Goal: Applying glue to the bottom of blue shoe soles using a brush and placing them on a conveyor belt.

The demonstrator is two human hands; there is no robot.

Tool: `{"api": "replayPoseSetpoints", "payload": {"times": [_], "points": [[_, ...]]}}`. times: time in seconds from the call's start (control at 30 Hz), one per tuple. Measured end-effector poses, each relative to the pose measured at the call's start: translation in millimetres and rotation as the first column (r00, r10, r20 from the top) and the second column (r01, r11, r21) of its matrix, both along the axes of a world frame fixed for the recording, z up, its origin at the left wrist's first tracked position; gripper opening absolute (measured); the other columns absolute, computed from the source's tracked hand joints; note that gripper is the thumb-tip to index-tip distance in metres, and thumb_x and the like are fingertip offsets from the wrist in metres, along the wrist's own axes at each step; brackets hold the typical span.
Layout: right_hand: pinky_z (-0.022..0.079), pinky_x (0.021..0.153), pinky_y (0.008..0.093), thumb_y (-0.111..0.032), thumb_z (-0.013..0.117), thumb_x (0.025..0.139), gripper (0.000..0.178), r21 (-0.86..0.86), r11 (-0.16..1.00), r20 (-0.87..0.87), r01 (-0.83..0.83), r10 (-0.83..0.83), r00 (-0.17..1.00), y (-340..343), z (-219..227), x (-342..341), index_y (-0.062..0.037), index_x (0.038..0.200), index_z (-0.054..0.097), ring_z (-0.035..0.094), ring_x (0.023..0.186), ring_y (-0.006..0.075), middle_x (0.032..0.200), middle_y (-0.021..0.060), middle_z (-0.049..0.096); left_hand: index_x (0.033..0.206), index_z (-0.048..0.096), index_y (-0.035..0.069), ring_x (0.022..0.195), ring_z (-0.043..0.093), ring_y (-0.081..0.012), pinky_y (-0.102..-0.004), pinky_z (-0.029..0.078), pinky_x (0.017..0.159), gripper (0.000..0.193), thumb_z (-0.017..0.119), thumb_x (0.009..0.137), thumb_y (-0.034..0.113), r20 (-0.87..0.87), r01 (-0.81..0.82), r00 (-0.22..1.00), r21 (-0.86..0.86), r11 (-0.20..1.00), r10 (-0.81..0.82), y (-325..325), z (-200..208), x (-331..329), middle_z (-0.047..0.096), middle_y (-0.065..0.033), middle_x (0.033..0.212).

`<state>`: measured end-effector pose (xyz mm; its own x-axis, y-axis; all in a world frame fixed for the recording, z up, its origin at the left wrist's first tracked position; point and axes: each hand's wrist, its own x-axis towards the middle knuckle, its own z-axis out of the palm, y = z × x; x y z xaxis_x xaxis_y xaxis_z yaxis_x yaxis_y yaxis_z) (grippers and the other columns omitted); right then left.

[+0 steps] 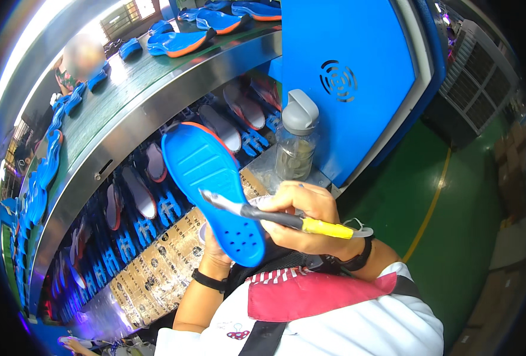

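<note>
A blue insole (206, 169) with an orange edge and a cluster of small holes at its narrower end is held upright in front of me. My left hand (216, 248) supports it from behind; most of its fingers are hidden by the insole. My right hand (304, 216) grips a slim hand tool (275, 216) with a pointed silver tip and a black-and-yellow handle. The tool's tip lies over the middle of the insole's face; whether it touches cannot be made out. A pale loop shows near the handle's rear end.
Several blue insoles (180, 43) lie along a green conveyor belt (138, 74) with a metal rim. Below it, a rack holds shoe-shaped pieces (138, 190) above a cardboard-covered ledge (162, 267). A clear bottle (297, 136) stands beside a blue machine cabinet (364, 89). Another person is beyond the belt.
</note>
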<state>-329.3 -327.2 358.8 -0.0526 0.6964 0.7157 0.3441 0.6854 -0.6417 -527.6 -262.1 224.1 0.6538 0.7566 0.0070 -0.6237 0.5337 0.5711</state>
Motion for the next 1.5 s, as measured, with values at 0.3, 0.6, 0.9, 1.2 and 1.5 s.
{"api": "replayPoseSetpoints", "payload": {"times": [0.3, 0.6, 0.9, 1.2, 1.5], "points": [[0.048, 0.056, 0.0327, -0.003, 0.076, 0.061, 0.029, 0.17, 0.984, 0.388, -0.049, -0.021, 0.921, 8.4, -0.1, -41.0, -0.0056, 0.088, 0.064, 0.059, 0.063, 0.023, 0.071, 0.0053, 0.059, 0.136, 0.043, 0.009, 0.12, 0.053, -0.0247, -0.0421, 0.043, 0.103, 0.083, 0.075, 0.073, 0.052, -0.176, -0.019, 0.984, -0.143, 0.99, -0.007, -32.7, -19.4, -16.3, 0.054, -0.0101, 0.132], [0.046, 0.051, 0.0336, -0.001, 0.076, 0.063, 0.028, 0.193, 0.979, 0.186, -0.063, 0.027, 0.982, 13.3, -14.9, -47.2, -0.0016, 0.089, 0.065, 0.059, 0.059, 0.024, 0.071, 0.0096, 0.061, 0.133, 0.046, 0.005, 0.112, 0.059, -0.0275, -0.0438, 0.048, 0.098, 0.08, 0.075, 0.074, 0.051, -0.047, -0.021, 0.999, -0.061, 0.998, 0.019, -26.5, -29.7, -42.3, 0.057, -0.0142, 0.127], [0.05, 0.055, 0.0329, -0.008, 0.075, 0.063, 0.027, 0.128, 0.984, 0.094, -0.121, 0.11, 0.989, 5.4, -31.9, -69.1, -0.0062, 0.088, 0.065, 0.059, 0.06, 0.0249, 0.068, 0.0075, 0.059, 0.129, 0.047, 0.005, 0.106, 0.061, -0.0366, -0.0489, 0.051, 0.092, 0.086, 0.067, 0.072, 0.067, 0.135, -0.131, 0.983, 0.014, 0.991, 0.128, -18.0, -0.9, -51.0, 0.059, -0.0206, 0.119], [0.05, 0.063, 0.0354, -0.006, 0.077, 0.07, 0.029, -0.043, 0.96, 0.045, -0.276, 0.278, 0.96, -3.9, -43.8, -79.7, -0.0045, 0.098, 0.068, 0.062, 0.064, 0.0259, 0.073, 0.0097, 0.062, 0.129, 0.043, -0.003, 0.107, 0.056, -0.041, -0.0561, 0.049, 0.093, 0.096, 0.078, 0.064, 0.058, 0.292, -0.085, 0.953, 0.004, 0.996, 0.08, -10.2, 8.6, -64.5, 0.055, -0.022, 0.118], [0.05, 0.063, 0.0315, -0.009, 0.079, 0.072, 0.035, -0.186, 0.86, -0.061, -0.476, 0.473, 0.879, -8.8, -47.3, -82.3, -0.0024, 0.105, 0.069, 0.062, 0.066, 0.0236, 0.077, 0.0112, 0.066, 0.136, 0.037, -0.001, 0.118, 0.047, -0.0383, -0.0542, 0.045, 0.1, 0.092, 0.076, 0.072, 0.052, 0.373, -0.082, 0.926, 0.059, 0.995, 0.054, 2.5, 12.7, -90.9, 0.043, -0.0228, 0.129]]}}
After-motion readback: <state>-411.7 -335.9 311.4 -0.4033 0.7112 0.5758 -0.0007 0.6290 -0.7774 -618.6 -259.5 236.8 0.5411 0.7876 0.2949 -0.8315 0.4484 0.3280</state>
